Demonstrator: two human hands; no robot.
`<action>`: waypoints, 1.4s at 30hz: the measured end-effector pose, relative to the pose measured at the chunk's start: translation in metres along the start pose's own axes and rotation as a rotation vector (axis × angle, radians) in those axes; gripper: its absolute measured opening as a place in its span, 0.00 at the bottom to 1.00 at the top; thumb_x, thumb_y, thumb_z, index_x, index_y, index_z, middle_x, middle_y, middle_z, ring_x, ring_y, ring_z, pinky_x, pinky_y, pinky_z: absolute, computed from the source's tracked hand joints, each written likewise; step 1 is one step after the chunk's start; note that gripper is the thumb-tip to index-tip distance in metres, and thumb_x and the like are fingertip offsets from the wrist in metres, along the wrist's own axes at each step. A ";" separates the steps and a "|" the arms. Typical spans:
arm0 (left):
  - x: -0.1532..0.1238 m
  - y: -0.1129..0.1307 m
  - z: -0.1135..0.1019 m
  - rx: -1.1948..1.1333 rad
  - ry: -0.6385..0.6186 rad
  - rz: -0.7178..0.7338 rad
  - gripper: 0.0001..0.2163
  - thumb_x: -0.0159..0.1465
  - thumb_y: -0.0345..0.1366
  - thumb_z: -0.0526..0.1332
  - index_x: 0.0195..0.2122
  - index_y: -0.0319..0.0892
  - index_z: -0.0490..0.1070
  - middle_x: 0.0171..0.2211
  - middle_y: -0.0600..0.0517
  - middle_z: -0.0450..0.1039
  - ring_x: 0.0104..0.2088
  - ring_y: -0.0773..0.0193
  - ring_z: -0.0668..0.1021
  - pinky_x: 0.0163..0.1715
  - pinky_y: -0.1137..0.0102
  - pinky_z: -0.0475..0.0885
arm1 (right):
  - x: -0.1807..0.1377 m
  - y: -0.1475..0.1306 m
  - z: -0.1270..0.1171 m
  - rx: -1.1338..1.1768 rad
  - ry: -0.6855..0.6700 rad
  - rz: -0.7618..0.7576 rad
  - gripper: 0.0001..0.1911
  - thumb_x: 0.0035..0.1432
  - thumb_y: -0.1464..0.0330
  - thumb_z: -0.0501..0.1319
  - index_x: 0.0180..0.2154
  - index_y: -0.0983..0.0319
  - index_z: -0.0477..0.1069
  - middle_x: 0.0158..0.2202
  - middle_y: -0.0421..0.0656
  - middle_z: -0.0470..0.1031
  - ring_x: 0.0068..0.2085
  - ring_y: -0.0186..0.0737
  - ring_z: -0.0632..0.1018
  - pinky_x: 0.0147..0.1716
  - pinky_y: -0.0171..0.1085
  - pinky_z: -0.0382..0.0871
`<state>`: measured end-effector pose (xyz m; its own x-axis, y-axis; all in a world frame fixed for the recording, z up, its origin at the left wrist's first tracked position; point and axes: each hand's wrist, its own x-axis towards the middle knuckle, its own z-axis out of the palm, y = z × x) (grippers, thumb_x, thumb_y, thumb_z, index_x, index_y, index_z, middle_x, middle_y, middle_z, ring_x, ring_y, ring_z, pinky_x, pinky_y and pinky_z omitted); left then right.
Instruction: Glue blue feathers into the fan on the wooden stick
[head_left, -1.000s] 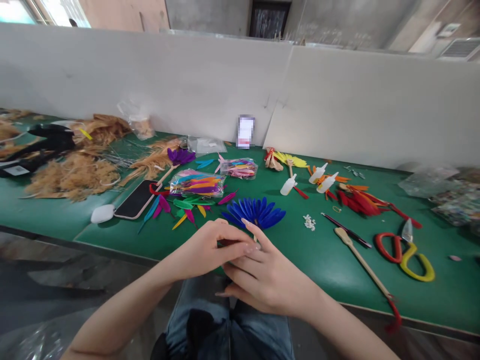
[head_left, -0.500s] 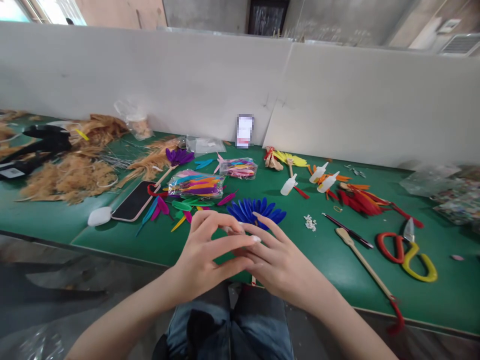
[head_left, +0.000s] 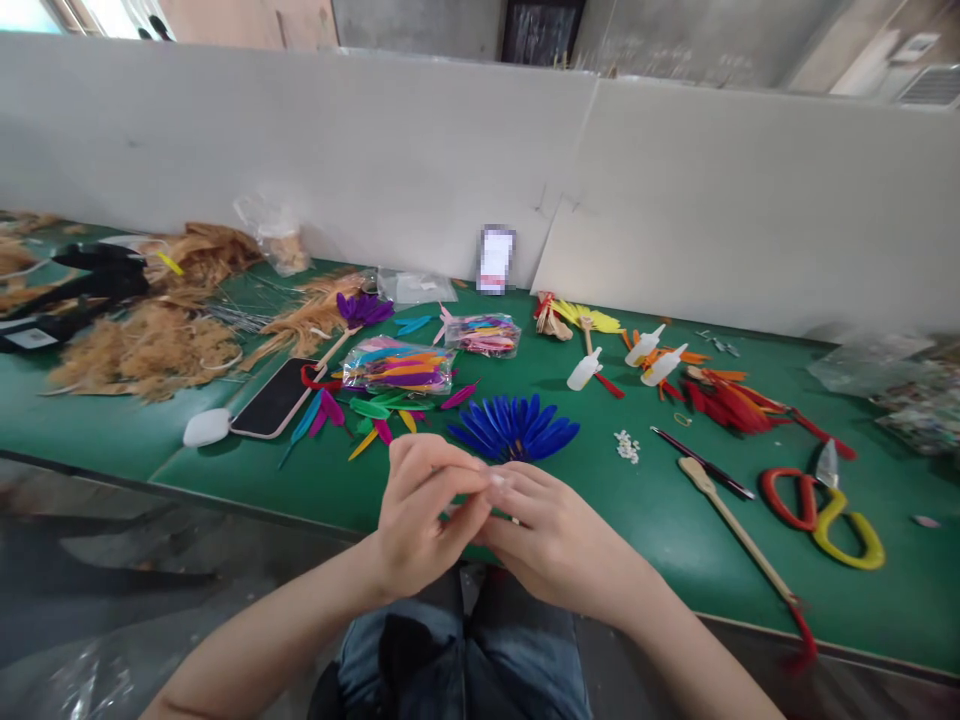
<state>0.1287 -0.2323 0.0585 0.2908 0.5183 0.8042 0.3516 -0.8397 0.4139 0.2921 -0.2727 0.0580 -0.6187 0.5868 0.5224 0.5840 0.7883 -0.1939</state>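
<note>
My left hand (head_left: 431, 505) and my right hand (head_left: 544, 520) meet at the fingertips over the table's front edge. Both are closed in a pinch, and a tiny whitish bit shows where the fingertips touch; what it is I cannot make out. Just beyond the hands lies a fan of blue feathers (head_left: 516, 425), its base partly hidden by my fingers. Left of it are loose coloured feathers (head_left: 382, 405). To the right is a small pile of white bits (head_left: 627, 447), and farther right a flat-headed wooden stick (head_left: 739, 530) with a red tassel.
Scissors (head_left: 825, 510) and a dark pen (head_left: 705, 463) lie at the right. White glue bottles (head_left: 585, 370) stand behind, near red feathers (head_left: 731, 400). At the left are a phone (head_left: 277, 400), a white case (head_left: 207, 428) and bagged feathers (head_left: 397, 367). A white partition (head_left: 420, 160) lines the back.
My fingers have drawn together: the spread fingers of both hands are now folded into a tight pinch, fingertips touching. The view has shifted slightly; the things on the table stay put.
</note>
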 end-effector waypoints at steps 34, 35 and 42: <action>0.021 -0.218 -0.063 0.422 -0.450 -0.819 0.23 0.58 0.43 0.59 0.53 0.36 0.67 0.36 0.42 0.75 0.44 0.47 0.74 0.41 0.65 0.65 | -0.008 0.011 0.024 0.204 -0.174 0.270 0.11 0.65 0.69 0.53 0.41 0.61 0.74 0.34 0.42 0.80 0.36 0.37 0.80 0.34 0.33 0.72; 0.025 -0.227 -0.054 0.402 -0.448 -0.833 0.25 0.57 0.43 0.60 0.53 0.37 0.66 0.34 0.43 0.75 0.43 0.47 0.75 0.41 0.66 0.65 | -0.012 0.011 0.024 0.201 -0.181 0.292 0.11 0.65 0.69 0.53 0.41 0.61 0.74 0.35 0.42 0.80 0.35 0.37 0.80 0.34 0.33 0.72; 0.041 -0.253 -0.032 0.149 -0.365 -0.981 0.25 0.46 0.40 0.69 0.44 0.35 0.72 0.23 0.52 0.74 0.28 0.57 0.76 0.30 0.70 0.65 | -0.022 0.020 0.023 0.112 -0.184 0.374 0.10 0.64 0.69 0.55 0.40 0.61 0.75 0.35 0.43 0.81 0.36 0.41 0.81 0.34 0.36 0.73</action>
<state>0.0230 -0.0044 0.0003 0.0610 0.9973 -0.0412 0.6763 -0.0109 0.7365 0.3056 -0.2655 0.0239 -0.4645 0.8514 0.2437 0.7317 0.5239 -0.4359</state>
